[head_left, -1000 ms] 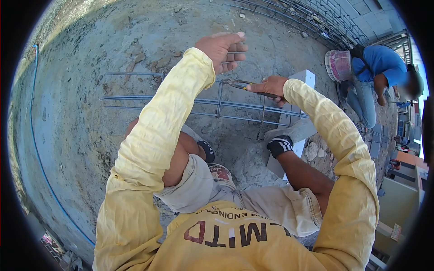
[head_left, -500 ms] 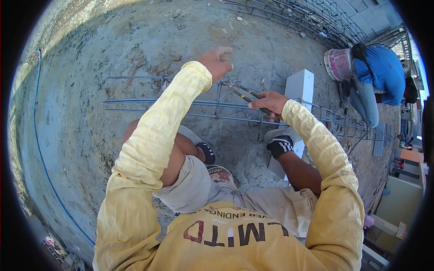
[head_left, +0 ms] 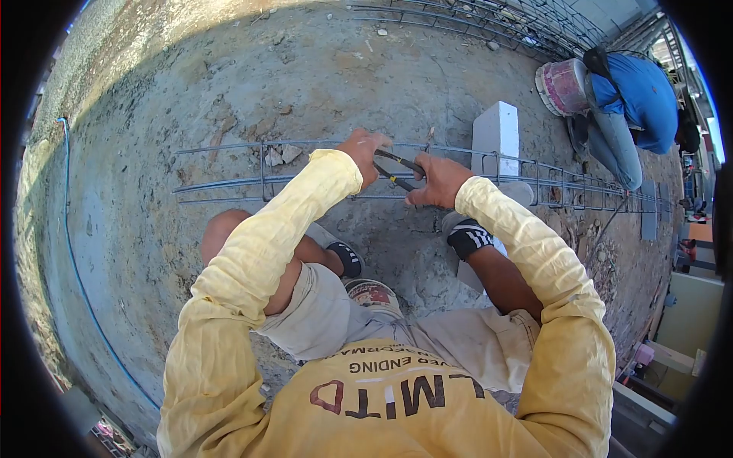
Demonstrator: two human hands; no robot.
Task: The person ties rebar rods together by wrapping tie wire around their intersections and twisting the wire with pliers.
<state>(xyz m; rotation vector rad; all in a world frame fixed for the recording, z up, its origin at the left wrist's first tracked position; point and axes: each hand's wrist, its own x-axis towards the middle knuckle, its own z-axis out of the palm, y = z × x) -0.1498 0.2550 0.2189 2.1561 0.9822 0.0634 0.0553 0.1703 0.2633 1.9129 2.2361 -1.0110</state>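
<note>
A pair of pincers [head_left: 395,180] with dark, yellow-marked handles spans the gap between my hands. My right hand [head_left: 444,183] is closed around the handles, which are spread apart. My left hand [head_left: 365,156] has its fingers curled at the jaw end of the pincers, over the top bar of a long rebar cage [head_left: 305,182]. The jaws and whatever those fingers pinch are hidden. The cage runs from left to right in front of my knees, with square stirrups tied along its bars.
A pale block [head_left: 495,137] stands beside the cage, right of my hands. A co-worker in blue [head_left: 637,103] bends near a pink-stained bucket [head_left: 561,88]. More rebar cages [head_left: 527,30] lie at the back. A blue hose [head_left: 72,244] runs along the left. A bucket [head_left: 374,294] is beneath me.
My left hand has come down to the rebar and the pincers' jaws. My right hand has shifted slightly left, and the pincers' handles have opened wider. The view has tilted a little.
</note>
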